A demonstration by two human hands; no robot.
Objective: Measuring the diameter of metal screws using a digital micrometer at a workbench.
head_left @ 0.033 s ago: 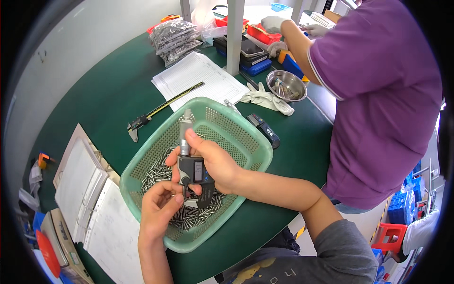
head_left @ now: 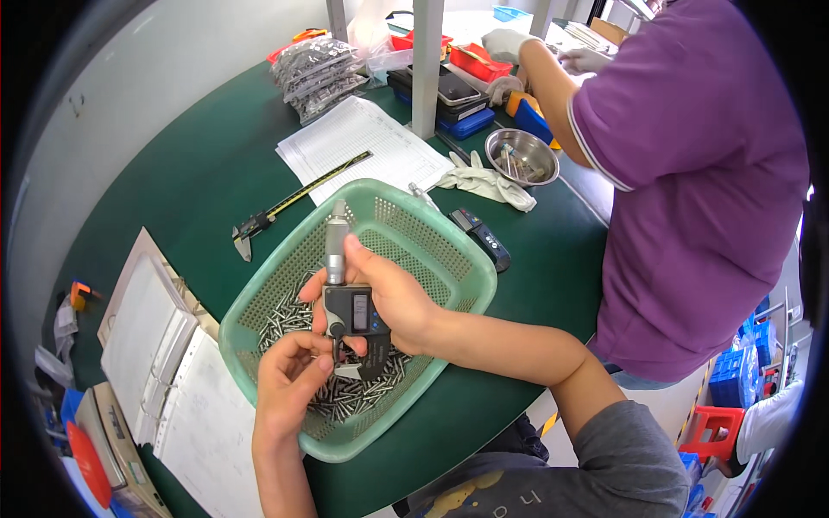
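In the head view, the right hand (head_left: 393, 298) is closed around a digital micrometer (head_left: 350, 298), gripping its dark body with the thumb up against the silver thimble, which points away from the person. The micrometer is held above a green plastic mesh basket (head_left: 449, 250) that stands on the dark green counter (head_left: 190, 173). The left hand (head_left: 289, 380) is pinched shut at the micrometer's lower end, fingertips at the measuring gap; whether a part sits between them is too small to tell. Many small metal pins (head_left: 285, 324) lie loose in the near half of the basket, under both hands.

Left of the basket lie an open ring binder (head_left: 151, 332) and sheets of paper. Beyond the basket a vernier caliper (head_left: 289, 203) lies partly on a printed form (head_left: 363, 142). A white glove (head_left: 484, 183) lies near a steel bowl (head_left: 522, 157). At the right a person in a purple shirt (head_left: 691, 173) stands at the counter, gloved hands busy farther back.
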